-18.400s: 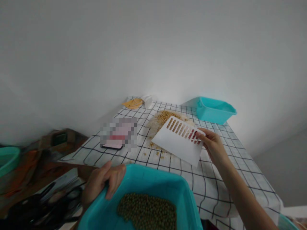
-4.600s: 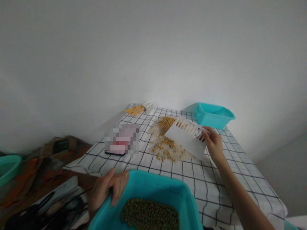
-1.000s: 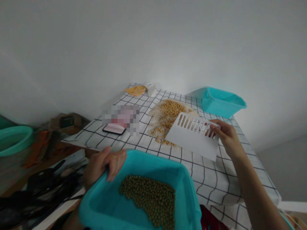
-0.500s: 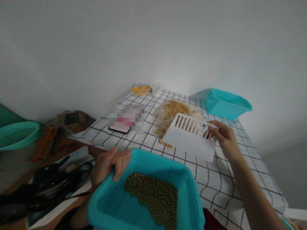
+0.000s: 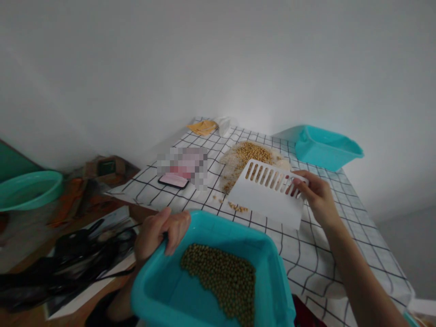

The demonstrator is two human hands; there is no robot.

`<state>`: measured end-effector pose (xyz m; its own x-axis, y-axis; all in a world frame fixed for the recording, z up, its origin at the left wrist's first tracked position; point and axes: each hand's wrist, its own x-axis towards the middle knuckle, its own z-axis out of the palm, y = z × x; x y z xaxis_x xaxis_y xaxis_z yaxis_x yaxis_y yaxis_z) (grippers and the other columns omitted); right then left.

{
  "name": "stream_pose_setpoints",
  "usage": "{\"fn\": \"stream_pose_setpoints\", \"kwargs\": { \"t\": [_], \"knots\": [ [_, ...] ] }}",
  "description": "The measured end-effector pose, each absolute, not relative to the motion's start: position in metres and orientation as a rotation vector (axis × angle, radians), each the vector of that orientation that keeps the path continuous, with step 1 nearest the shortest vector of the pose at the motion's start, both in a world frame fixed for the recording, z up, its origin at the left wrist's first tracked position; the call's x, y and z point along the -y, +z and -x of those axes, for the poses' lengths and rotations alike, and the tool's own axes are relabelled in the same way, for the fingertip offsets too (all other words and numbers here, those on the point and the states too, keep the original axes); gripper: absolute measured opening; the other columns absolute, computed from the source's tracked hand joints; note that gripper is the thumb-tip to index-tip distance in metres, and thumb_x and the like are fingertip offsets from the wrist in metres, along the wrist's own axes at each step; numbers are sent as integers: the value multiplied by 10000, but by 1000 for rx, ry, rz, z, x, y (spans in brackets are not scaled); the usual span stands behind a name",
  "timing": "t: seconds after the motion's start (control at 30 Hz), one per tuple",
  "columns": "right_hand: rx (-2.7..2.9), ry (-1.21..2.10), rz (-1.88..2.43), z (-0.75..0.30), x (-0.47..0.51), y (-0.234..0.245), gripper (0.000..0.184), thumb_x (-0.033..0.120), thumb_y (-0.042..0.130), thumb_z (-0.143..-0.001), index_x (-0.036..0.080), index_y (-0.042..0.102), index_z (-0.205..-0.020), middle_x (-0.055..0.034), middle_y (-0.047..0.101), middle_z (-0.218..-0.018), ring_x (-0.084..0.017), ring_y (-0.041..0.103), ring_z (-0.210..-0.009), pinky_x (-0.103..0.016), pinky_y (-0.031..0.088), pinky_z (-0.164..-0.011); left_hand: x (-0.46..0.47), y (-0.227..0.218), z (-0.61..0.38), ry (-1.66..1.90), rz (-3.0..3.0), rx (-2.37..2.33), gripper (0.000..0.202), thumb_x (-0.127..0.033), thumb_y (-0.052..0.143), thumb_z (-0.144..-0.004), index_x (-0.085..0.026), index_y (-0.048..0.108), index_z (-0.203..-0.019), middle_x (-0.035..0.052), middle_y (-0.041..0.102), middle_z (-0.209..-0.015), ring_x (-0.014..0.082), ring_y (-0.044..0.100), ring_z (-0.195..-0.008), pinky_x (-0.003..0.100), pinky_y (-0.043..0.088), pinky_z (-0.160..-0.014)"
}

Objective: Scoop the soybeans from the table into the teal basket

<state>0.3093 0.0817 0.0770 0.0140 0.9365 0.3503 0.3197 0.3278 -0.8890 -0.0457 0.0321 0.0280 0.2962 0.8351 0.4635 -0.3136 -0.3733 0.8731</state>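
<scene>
My left hand (image 5: 163, 236) grips the left rim of a teal plastic basin (image 5: 177, 293), fingers curled over the edge. Round beans (image 5: 225, 277) lie in the basin, heaped toward its right side. In my right hand (image 5: 316, 193) is a white slotted plastic board (image 5: 265, 200), held by its upper right corner. The board is tilted over the near side of a pile of soybeans (image 5: 254, 152) on the table, hiding part of it. A few loose soybeans (image 5: 237, 207) lie by its lower left edge, between board and basin.
A second teal basin (image 5: 327, 152) stands at the table's far right. On the checked tablecloth (image 5: 309, 281) are a phone (image 5: 177, 177), a yellow cloth-like item (image 5: 203, 127) and something white and crumpled (image 5: 224, 126). At left are a green tub (image 5: 32, 193) and dark bags (image 5: 78, 259).
The board has shifted slightly toward the basin, and a few more loose soybeans show beside its left corner. My left hand still grips the basin. The whole view has turned a little.
</scene>
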Motion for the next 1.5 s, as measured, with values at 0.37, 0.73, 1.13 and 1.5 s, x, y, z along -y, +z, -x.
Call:
{"fn": "stream_pose_setpoints", "kwargs": {
  "t": [0.37,0.73,1.13,1.5],
  "knots": [
    [1587,766,1177,-305,-84,70,247,473,671,-892,236,734,-929,-8,670,-714,-151,579,-583,-261,473,-542,-38,22,58,1271,-1491,-493,732,-376,273,-1073,-208,526,-407,18,497,-344,147,448,-379,363,400,-605],
    [1532,836,1178,-300,-82,68,249,468,706,-866,224,720,-912,7,628,-682,-128,529,-566,-233,403,-509,-36,24,45,1397,-1456,-414,690,-278,197,-1071,-186,438,-431,5,429,-327,127,370,-356,341,349,-552],
    [1578,1068,1072,-299,-82,56,225,428,675,-913,217,720,-849,9,627,-690,-123,552,-624,-232,430,-601,-33,19,42,1451,-1338,-432,698,-216,170,-1055,-188,434,-409,3,392,-326,127,339,-356,347,316,-551],
    [1450,901,1099,-302,-85,62,177,407,716,-877,235,732,-914,16,660,-712,-123,571,-605,-231,446,-570,-34,21,40,1469,-1321,-472,702,-239,219,-1055,-194,450,-394,5,405,-316,131,346,-348,359,322,-549]
  ]
}}
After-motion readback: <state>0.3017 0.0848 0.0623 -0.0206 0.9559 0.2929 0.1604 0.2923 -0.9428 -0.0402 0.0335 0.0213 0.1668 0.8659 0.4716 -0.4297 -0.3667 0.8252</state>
